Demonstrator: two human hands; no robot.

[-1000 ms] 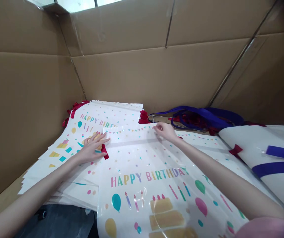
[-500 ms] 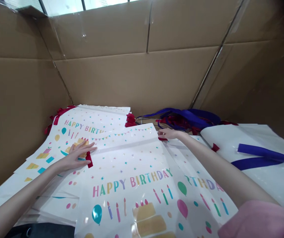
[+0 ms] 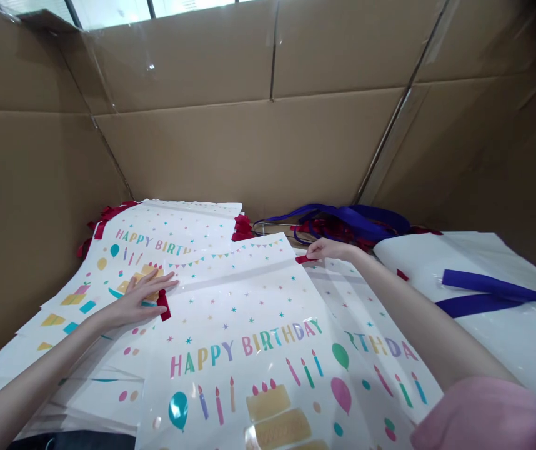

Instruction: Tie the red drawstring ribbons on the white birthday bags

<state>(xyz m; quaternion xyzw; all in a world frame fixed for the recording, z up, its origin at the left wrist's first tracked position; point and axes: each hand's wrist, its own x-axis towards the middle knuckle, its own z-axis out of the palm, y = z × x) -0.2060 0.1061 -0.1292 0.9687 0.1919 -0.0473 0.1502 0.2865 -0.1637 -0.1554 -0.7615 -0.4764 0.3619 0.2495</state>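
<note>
Our right fingers (image 3: 315, 250) pinch the right red tab (image 3: 302, 259) of the top birthday sheet (image 3: 249, 306), which spreads between them and our splayed left fingers (image 3: 158, 284), which touch the left red tab (image 3: 163, 306). A stack of sheets (image 3: 94, 275) lies beneath and beyond our left fingers; purple ribbons (image 3: 362, 222) lie just beyond our right fingers.

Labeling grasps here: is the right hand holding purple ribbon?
No, the right hand pinches a red ribbon tab at the edge of the front sheet.
</note>
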